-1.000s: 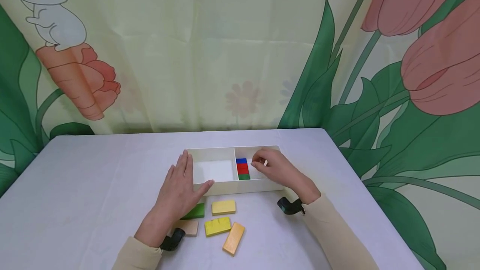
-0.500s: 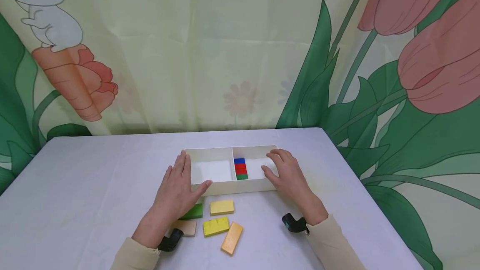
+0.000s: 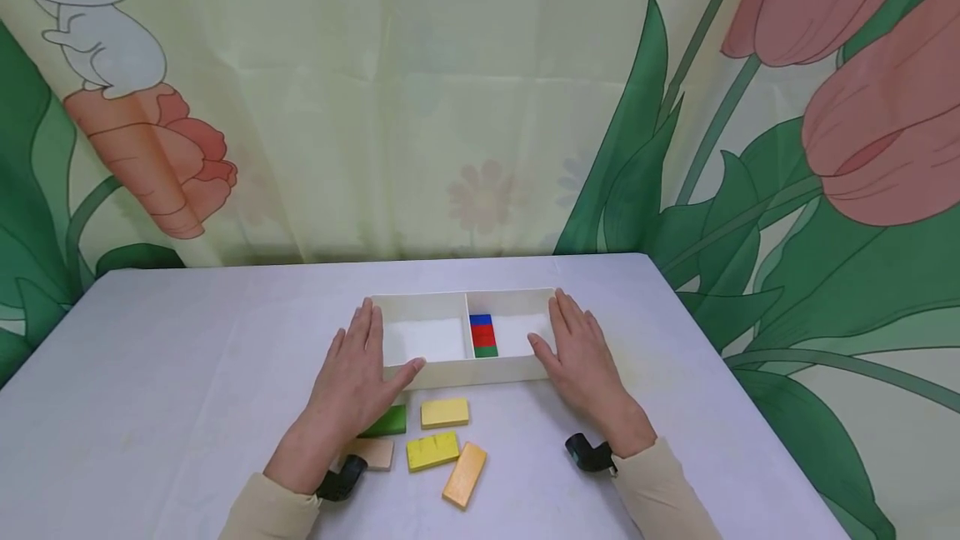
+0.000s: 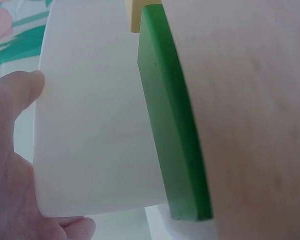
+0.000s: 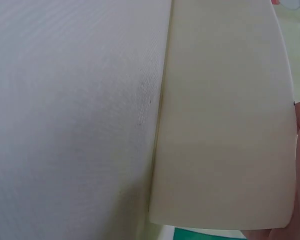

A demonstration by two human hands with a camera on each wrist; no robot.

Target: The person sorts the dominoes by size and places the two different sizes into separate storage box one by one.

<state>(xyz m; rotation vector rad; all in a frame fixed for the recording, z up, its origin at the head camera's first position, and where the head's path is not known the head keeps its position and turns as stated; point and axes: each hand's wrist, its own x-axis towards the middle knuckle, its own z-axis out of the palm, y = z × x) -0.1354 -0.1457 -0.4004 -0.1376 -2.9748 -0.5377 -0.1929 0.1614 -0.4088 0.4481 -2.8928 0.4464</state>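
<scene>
A white two-compartment box (image 3: 472, 372) stands on the table. My left hand (image 3: 347, 386) lies along its left end with straight fingers, the thumb at the front wall. Along the right end lies my right hand (image 3: 591, 369), fingers straight, its thumb over the front rim. Inside the right compartment, against the divider, a blue block (image 3: 481, 320), red (image 3: 482, 336) and a green block (image 3: 486, 352) sit in a row. The left compartment holds nothing. In the left wrist view the thumb touches the box wall (image 4: 95, 110); the right wrist view shows the box's outer wall (image 5: 225, 115) beside fingers.
In front of the box lie a green block (image 3: 392, 421) partly behind my left hand, a pale wooden block (image 3: 377, 454), a pale yellow block (image 3: 445, 412), a bright yellow block (image 3: 432, 451) and an orange block (image 3: 465, 475). A white cloth (image 3: 187, 407) covers the table.
My right hand has moved out of the right compartment to the box's right end, and its curled fingers have straightened. The left hand and the blocks have stayed in place.
</scene>
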